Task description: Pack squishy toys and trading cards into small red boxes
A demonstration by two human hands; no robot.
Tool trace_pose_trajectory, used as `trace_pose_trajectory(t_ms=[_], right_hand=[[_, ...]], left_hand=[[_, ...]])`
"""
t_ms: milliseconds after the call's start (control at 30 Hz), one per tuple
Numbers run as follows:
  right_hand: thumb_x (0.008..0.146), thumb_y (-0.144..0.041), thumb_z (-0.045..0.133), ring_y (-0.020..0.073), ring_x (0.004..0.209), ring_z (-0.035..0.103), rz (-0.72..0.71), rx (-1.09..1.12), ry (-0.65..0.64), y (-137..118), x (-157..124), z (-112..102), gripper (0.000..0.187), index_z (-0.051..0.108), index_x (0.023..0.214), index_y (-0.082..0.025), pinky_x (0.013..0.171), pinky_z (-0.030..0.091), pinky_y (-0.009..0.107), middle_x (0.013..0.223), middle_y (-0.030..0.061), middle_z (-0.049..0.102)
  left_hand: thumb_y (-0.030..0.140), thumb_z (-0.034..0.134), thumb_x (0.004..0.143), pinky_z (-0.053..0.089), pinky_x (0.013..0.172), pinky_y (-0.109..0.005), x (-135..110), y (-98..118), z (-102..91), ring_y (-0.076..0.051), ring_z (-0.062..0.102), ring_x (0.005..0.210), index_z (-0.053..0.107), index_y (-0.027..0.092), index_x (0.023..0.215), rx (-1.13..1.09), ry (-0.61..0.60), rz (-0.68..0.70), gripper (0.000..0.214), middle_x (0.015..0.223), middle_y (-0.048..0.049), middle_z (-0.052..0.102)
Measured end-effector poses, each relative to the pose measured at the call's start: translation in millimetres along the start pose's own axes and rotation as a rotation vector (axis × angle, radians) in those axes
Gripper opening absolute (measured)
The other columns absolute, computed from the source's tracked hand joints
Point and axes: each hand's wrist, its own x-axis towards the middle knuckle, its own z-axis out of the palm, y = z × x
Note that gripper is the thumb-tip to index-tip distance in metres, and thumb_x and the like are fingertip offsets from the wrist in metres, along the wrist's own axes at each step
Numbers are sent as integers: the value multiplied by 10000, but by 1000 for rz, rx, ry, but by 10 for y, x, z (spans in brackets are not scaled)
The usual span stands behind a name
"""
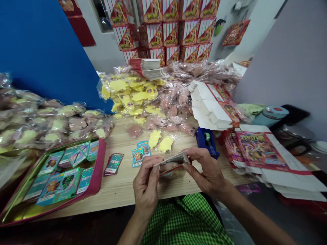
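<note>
My bare left hand [146, 183] and bare right hand [208, 168], pinching close together
My left stands upright, thumb pressed against curled fingers; my right comes in from the side, back up, fingertips reaching toward it. My left forearm [129, 231] and right forearm [245, 204] spread apart below my bent wrists.

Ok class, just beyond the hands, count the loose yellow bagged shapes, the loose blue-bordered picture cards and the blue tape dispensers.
Loose yellow bagged shapes: 2
Loose blue-bordered picture cards: 2
Blue tape dispenser: 1
Total: 5
</note>
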Motion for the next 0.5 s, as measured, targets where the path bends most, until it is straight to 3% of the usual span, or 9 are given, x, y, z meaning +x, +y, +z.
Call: trace_pose_trajectory(t_ms=[167,333,433,500], right_hand=[[980,-83,527,190,882,682,-6,22,-60,0,29,-48,369,490,1320,-220,754,605,318,1104,78,657],[1003,-137,484,280,1223,601,-101,14,-252,-29,93,-189,199,507,1199,-163,955,578,439,1213,171,619],[1057,-200,445,276,1232,589,-61,10,-336,-62,110,-260,172,493,1217,-161,987,564,449,1208,169,625],[1081,-194,391,258,1168,614,-59,-11,-337,-77,122,-268,197,478,1255,-164,967,572,435,1178,151,639]], left_hand=[[236,537,1004,542,930,-373,-18,-100,-15,-219,641,1103,714,247,1002,-59,-24,68,178,1147,-67,699],[440,595,971,555,912,-392,-33,-70,-42,-256,655,1114,677,223,993,-102,-140,32,233,1211,-104,700],[303,635,965,566,874,-331,-33,-45,13,-208,685,1040,640,227,1038,-25,-87,63,106,1114,-75,726],[237,620,972,579,869,-315,-37,-52,54,-192,706,1018,625,226,1146,30,-60,99,174,1112,-73,734]])
